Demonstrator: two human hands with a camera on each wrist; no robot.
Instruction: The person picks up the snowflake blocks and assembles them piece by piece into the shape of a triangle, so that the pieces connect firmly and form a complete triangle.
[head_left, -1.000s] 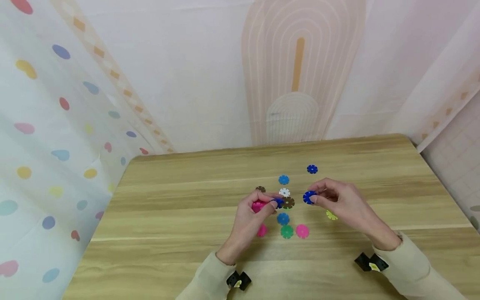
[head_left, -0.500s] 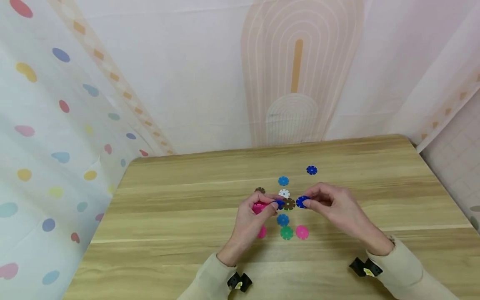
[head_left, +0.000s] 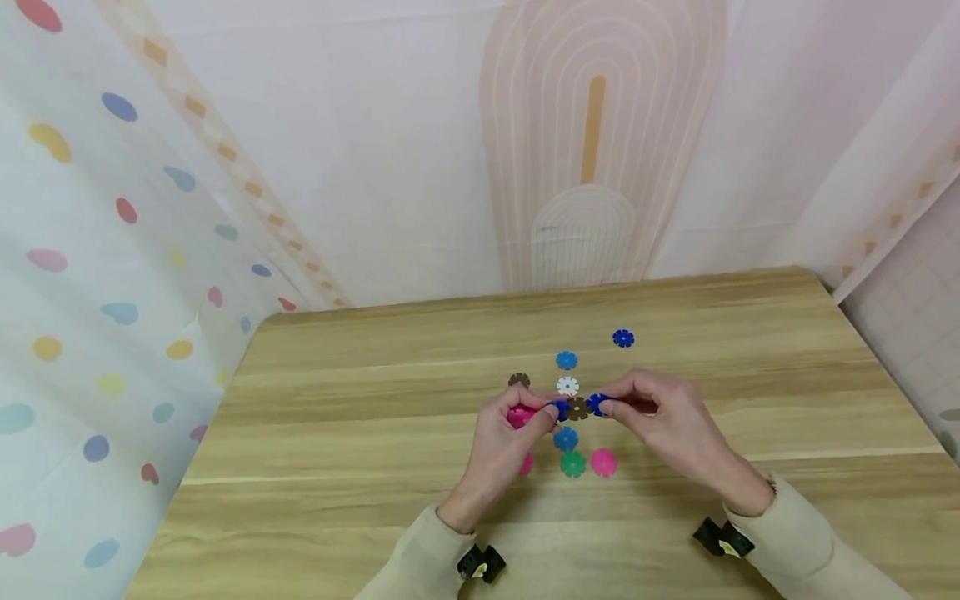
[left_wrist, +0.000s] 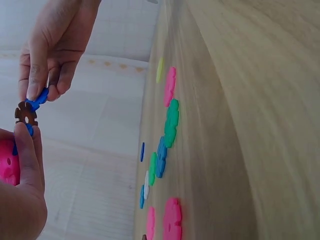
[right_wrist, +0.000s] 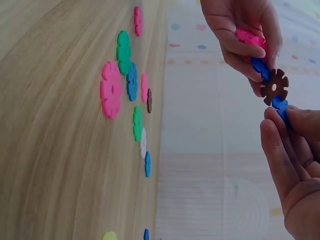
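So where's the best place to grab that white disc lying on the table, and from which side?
The white disc lies flat and thin, so pinch it by opposite rim edges from straight above. The notches around the rim should give fingertips purchase. Coming from its far side is probably easiest, since both hands work just in front of it.

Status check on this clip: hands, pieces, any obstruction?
Left hand pinches pink-blue-brown chain. Right hand presses blue disc to the brown disc. Loose discs below, nothing blocking.
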